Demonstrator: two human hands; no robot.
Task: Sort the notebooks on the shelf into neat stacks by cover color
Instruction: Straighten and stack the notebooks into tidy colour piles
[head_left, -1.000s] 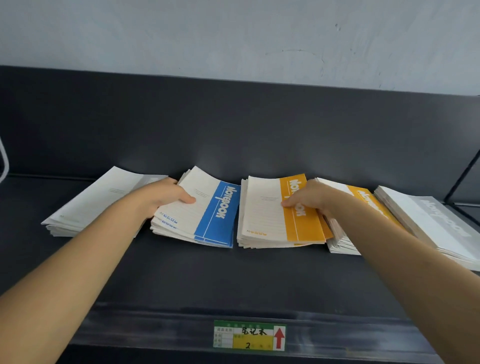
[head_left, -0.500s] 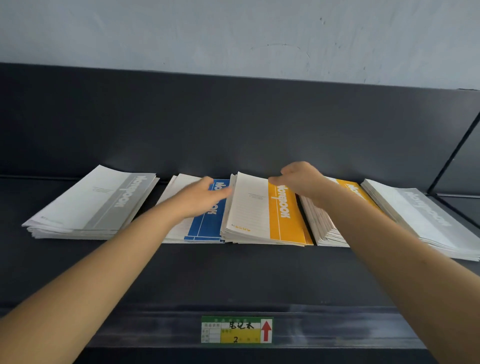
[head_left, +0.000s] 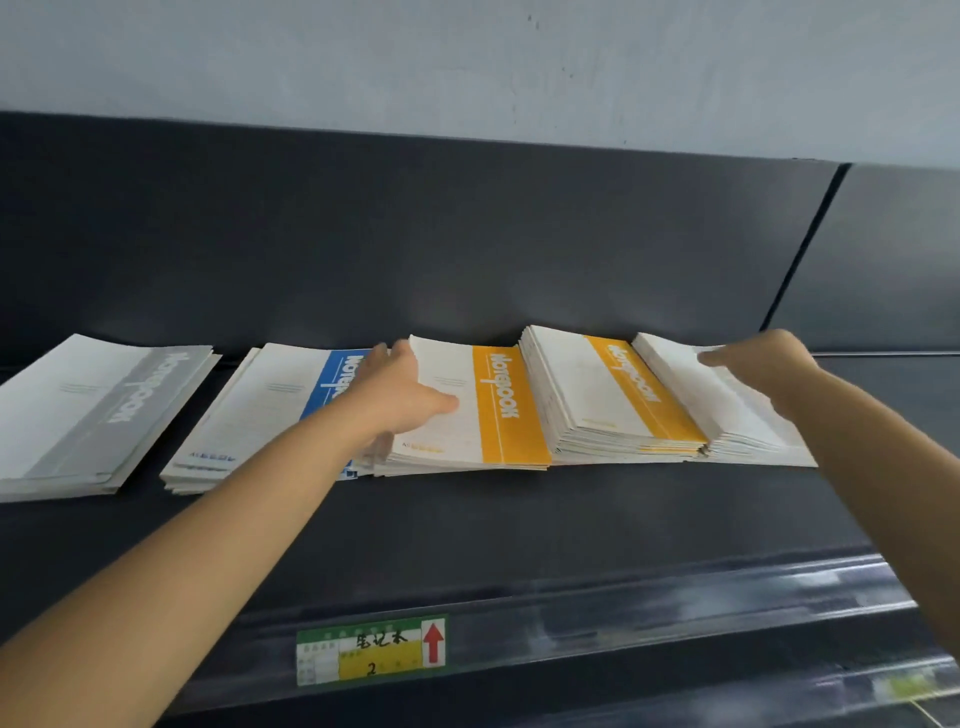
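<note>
Five notebook stacks lie in a row on the dark shelf (head_left: 467, 525): a grey-banded stack (head_left: 104, 410) at far left, a blue-banded stack (head_left: 270, 410), a yellow-banded stack (head_left: 498, 405), a taller yellow-banded stack (head_left: 623, 395), and a pale stack (head_left: 727, 410) at the right with its band hidden. My left hand (head_left: 400, 400) grips the left edge of the middle yellow stack, thumb on its cover, and partly covers the blue band. My right hand (head_left: 758, 358) rests flat on the pale right stack, fingers stretched leftward.
The shelf's dark back panel (head_left: 467, 234) rises right behind the stacks. A clear price rail with a green and yellow label (head_left: 371, 657) runs along the front lip. A vertical divider (head_left: 810, 249) marks the neighbouring bay on the right.
My left hand has slid from the blue stack onto the left edge of the middle yellow stack. My right hand has left that stack's back edge and moved right onto the pale stack.
</note>
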